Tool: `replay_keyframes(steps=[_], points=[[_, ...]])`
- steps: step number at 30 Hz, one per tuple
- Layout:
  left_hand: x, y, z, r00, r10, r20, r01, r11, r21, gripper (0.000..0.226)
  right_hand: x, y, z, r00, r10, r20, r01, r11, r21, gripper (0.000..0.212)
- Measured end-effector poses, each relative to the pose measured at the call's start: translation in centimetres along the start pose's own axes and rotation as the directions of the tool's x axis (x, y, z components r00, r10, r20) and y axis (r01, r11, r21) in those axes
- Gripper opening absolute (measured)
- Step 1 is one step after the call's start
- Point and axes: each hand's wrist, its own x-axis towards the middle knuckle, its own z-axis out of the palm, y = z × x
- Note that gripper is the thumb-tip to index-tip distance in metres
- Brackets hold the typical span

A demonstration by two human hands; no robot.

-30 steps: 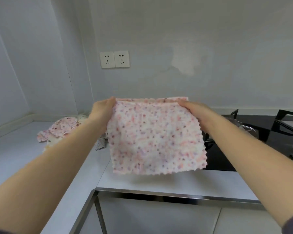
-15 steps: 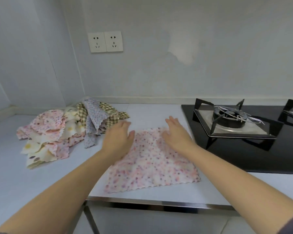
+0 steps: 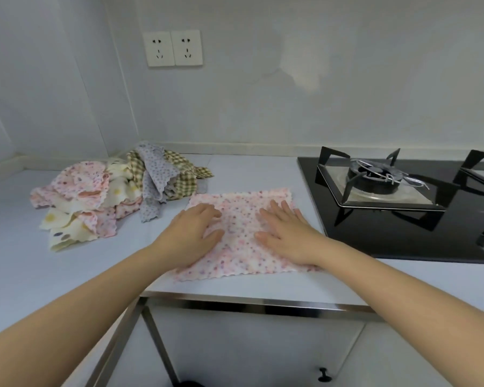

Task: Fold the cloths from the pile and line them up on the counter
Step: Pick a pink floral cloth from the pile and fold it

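**While Spread Flat, Open to Slipping**

While pressing the pink floral cloth (image 3: 239,236) flat against the worktop (image 3: 263,171), rests the left hand (image 3: 192,233) palm-down on the cloth's left half with fingers loosely bent. Rests the right hand (image 3: 287,233) palm-down on the right half with fingers straight and spread. Grips nothing with either; merely weighs the fabric down.

Lies fully opened out between the pile (image 3: 109,194) of loose cloths on the left and the black hob (image 3: 389,233) on the right. Reaches with its near scalloped edge close to the steel trim (image 3: 249,303) at the worktop's front. Comes at its far left corner right up to the pile's checked cloth (image 3: 187,174); cannot tell whether touching.

Judged to be at the smoothing step, ahead of any fold. No folded cloths anywhere in view, so hardly begun.

What could go wrong from here:

- Could skid toward the hob or past the trim under any sideways push, being thin fabric pinned only by flat palms on a smooth surface.
- Could fold askew if lifted by one corner alone, leaving scalloped edges mismatched.
- Could catch the checked cloth when lifting the left edge and drag part of the pile along.
- Could drape over the pan support (image 3: 375,174) if swept carelessly to the right.
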Motion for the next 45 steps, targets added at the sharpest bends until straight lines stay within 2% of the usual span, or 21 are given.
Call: replay_keyframes(steps=[2, 6, 7, 10, 12, 14, 16, 18, 21, 24, 27, 29, 31, 32, 33, 37, 39, 41, 45], points=[[-2.1, 0.2, -0.6, 0.992, 0.102, -0.08, -0.104, 0.994, -0.016, 0.044, -1.7, 0.0, 0.3, 0.998, -0.062, -0.017, 0.062, 0.997, 0.042, 0.068], [-5.0, 0.0, -1.2, 0.968, 0.224, -0.11, -0.229, 0.973, -0.034, 0.048, -5.1, 0.1, 0.6, 0.982, -0.188, -0.007, 0.187, 0.968, 0.166, 0.067], [-5.6, -0.2, -1.2, 0.967, 0.246, -0.061, -0.248, 0.968, -0.028, 0.056, -5.9, 0.2, 0.8, 0.977, -0.21, 0.021, 0.206, 0.97, 0.131, 0.075], [-7.1, -0.3, -0.7, 0.944, 0.218, 0.247, -0.235, 0.971, 0.042, 0.085, -7.7, 0.6, 1.2, 0.969, -0.234, 0.078, 0.238, 0.97, -0.049, 0.093], [-8.1, 0.2, -0.6, 0.924, 0.21, 0.32, -0.266, 0.954, 0.142, 0.087, -8.7, 0.6, 1.4, 0.969, -0.235, 0.081, 0.242, 0.967, -0.084, 0.096], [-8.8, 0.4, -0.6, 0.929, 0.226, 0.292, -0.293, 0.933, 0.209, 0.083, -9.6, 0.5, 1.4, 0.965, -0.255, 0.068, 0.262, 0.958, -0.12, 0.093], [-9.3, 0.6, -0.6, 0.93, 0.321, 0.18, -0.363, 0.877, 0.315, 0.074, -10.5, 0.6, 1.6, 0.96, -0.278, 0.04, 0.281, 0.945, -0.165, 0.086], [-9.8, 0.8, -0.7, 0.916, 0.376, 0.141, -0.402, 0.844, 0.355, 0.064, -11.4, 0.7, 1.8, 0.96, -0.279, -0.013, 0.274, 0.949, -0.156, 0.075], [-10.6, 0.8, -0.9, 0.889, 0.446, 0.105, -0.456, 0.835, 0.308, 0.059, -12.5, 0.9, 2.2, 0.957, -0.273, -0.1, 0.261, 0.958, -0.12, 0.069], [-10.7, 0.2, -1.3, 0.905, 0.417, 0.086, -0.426, 0.875, 0.23, 0.051, -13.0, 1.3, 2.8, 0.946, -0.29, -0.144, 0.282, 0.957, -0.073, 0.07], [-10.6, 0.1, -1.2, 0.917, 0.396, 0.053, -0.399, 0.897, 0.192, 0.048, -13.3, 1.6, 3.3, 0.912, -0.326, -0.25, 0.323, 0.945, -0.054, 0.049], [-10.6, 0.5, -1.6, 0.958, 0.285, 0.024, -0.286, 0.958, 0.03, 0.046, -13.5, 1.5, 3.0, 0.925, -0.255, -0.282, 0.279, 0.959, 0.045, 0.036], [-10.3, 1.0, -2.1, 0.994, 0.105, -0.039, -0.111, 0.974, -0.198, 0.019, -13.6, 1.1, 2.0, 0.954, -0.125, -0.273, 0.199, 0.944, 0.263, 0.024], [-9.9, 1.0, -2.3, 0.996, 0.025, -0.086, -0.048, 0.959, -0.279, 0.013, -13.4, 1.0, 1.3, 0.959, -0.063, -0.278, 0.168, 0.912, 0.374, 0.019], [-9.2, 1.1, -2.5, 0.991, -0.059, -0.121, 0.015, 0.942, -0.335, 0.018, -12.9, 0.9, 0.4, 0.958, -0.004, -0.288, 0.14, 0.88, 0.453, 0.018], [-6.3, 1.4, -2.9, 0.917, -0.387, -0.101, 0.275, 0.794, -0.543, 0.026, -9.4, 1.2, -2.6, 0.954, 0.218, -0.206, -0.018, 0.728, 0.686, 0.017], [-4.3, 1.4, -2.9, 0.877, -0.474, -0.079, 0.342, 0.731, -0.59, 0.029, -7.0, 1.6, -3.6, 0.947, 0.288, -0.141, -0.086, 0.653, 0.753, 0.015], [-2.1, 1.4, -2.8, 0.854, -0.514, -0.085, 0.379, 0.725, -0.575, 0.026, -4.6, 1.9, -4.0, 0.931, 0.346, -0.117, -0.137, 0.627, 0.767, 0.015], [1.6, 1.2, -1.9, 0.826, -0.56, -0.067, 0.488, 0.77, -0.41, 0.03, -0.6, 2.3, -4.0, 0.89, 0.421, -0.175, -0.231, 0.748, 0.622, 0.021]])
